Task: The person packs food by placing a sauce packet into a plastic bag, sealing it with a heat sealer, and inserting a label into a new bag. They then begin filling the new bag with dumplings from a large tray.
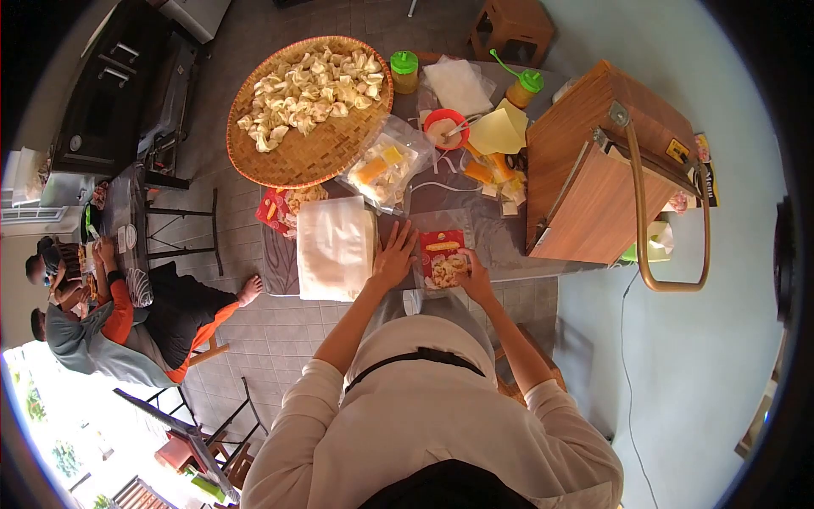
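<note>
My left hand (395,257) lies flat with its fingers stretched out, between a stack of clear plastic bags (332,254) and a red printed label card (439,241). The card has a picture of food on it and appears to lie in or on a clear plastic bag (459,222). At the card's lower right, the fingers of my right hand (475,276) are bent and pressed on its edge. More red printed cards (273,209) lie behind the plastic stack, partly covered by it.
A round woven tray (339,157) holds many folded dumplings (318,89). Nearby are a filled plastic bag (386,165), a red bowl (447,119), green-lidded jars (404,72) and yellow packets (492,170). A wooden cabinet (568,212) stands right. Two people (110,327) sit at left.
</note>
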